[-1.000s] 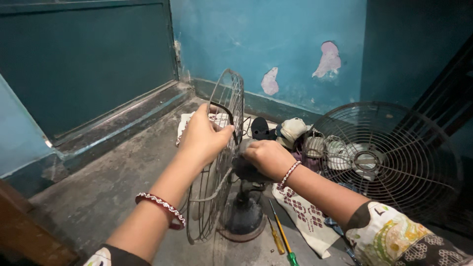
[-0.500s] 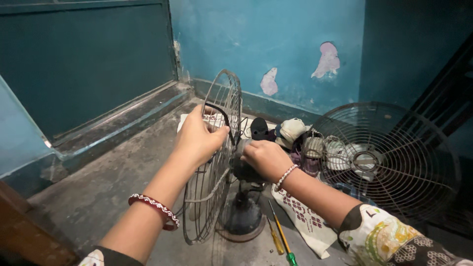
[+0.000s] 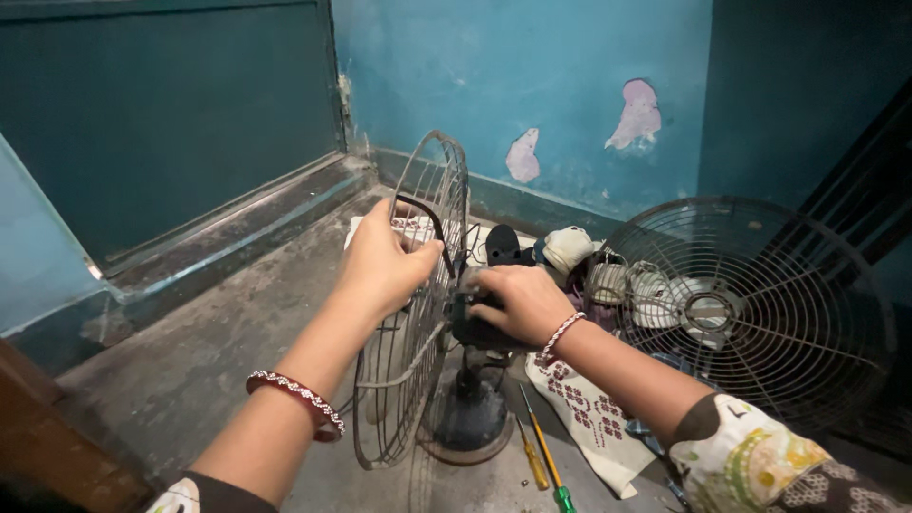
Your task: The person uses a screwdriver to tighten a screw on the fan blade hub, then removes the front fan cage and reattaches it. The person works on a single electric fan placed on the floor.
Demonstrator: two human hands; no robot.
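Head view: left hand [image 3: 388, 258] gripping wire fan guard [image 3: 410, 313], fingers curled round its centre, steadying it upright on the floor; right hand [image 3: 516, 300] clasping black motor [image 3: 473, 328] behind, fingers wrapped, bracing; screwdrivers [image 3: 541, 454] lying beside base; loose guard [image 3: 750, 304] leaning rightward.

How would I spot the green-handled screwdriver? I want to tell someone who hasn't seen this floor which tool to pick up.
Start at the standing fan held by both hands in the middle of the concrete floor and drop to its round base. Just right of the base, beside the patterned cloth, lie two screwdrivers. The green-handled screwdriver is the longer one, nearer the cloth; its neighbour, the yellow-handled screwdriver, is shorter.
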